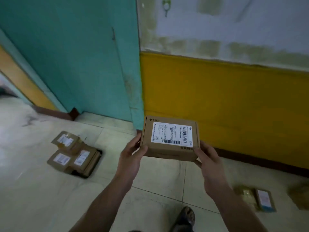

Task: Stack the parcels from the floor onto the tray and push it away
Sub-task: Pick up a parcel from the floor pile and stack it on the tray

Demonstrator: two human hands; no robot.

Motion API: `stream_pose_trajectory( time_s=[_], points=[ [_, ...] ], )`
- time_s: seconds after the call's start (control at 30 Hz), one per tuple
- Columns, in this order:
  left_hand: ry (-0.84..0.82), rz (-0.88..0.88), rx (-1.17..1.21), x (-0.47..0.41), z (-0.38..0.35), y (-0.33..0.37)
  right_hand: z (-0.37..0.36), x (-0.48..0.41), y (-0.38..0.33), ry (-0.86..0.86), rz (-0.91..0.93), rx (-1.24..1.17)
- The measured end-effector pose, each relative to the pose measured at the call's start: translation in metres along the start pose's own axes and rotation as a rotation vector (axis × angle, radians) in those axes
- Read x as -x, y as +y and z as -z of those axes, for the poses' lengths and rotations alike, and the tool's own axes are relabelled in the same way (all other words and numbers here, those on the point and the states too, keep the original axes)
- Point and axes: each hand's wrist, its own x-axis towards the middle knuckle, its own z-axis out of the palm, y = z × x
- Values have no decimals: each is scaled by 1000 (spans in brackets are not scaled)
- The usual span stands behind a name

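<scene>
**A:** Which step is this?

**B:** A carry, by my reading. The brown cardboard parcel with a white barcode label (169,139) is up in the air, in front of the person and level, label upward. The left hand (132,156) grips its near left corner, thumb on top and fingers curled under. The right hand (207,163) wraps the near right corner the same way.

**A:** And the target?

**B:** The dark shallow tray (99,154) sits on the pale tiled floor (150,178), down to the left and well apart from the held parcel. At least 3 flat brown labelled parcels (73,151) already lie on it, overlapping untidily.

**A:** So the next move?

**B:** Probably a swing left and down, then setting this thicker parcel flat on that pile. The pile is uneven, so it wants a level spot, not an overhanging edge.

**A:** Any obstacles?

**B:** The floor between the person and the tray is bare tile. The teal painted wall (75,56) and the yellow wall panel (225,106) stand beyond, so pushing the tray calls for a line along the floor to the left, where there seems to be an opening.

**A:** Anything left to collect?

**B:** 1 flat brown parcel with a pale label (263,198) lies on the floor to the right, near the person's dark shoe (187,216). A blurred brown shape at the right edge may be another; I cannot tell.
</scene>
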Motion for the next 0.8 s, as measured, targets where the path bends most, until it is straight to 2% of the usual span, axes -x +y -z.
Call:
stream_pose_trajectory(
  time_s=[0.13,0.3,0.8],
  points=[
    [144,22,42,37,88,-16,-76,36,18,-162,-6,88],
    [337,64,155,60,154,-33,-145,57,34,-340,15,211],
    [740,197,229,11,248,-42,-320,-12,65,-799,-65,395]
  ],
)
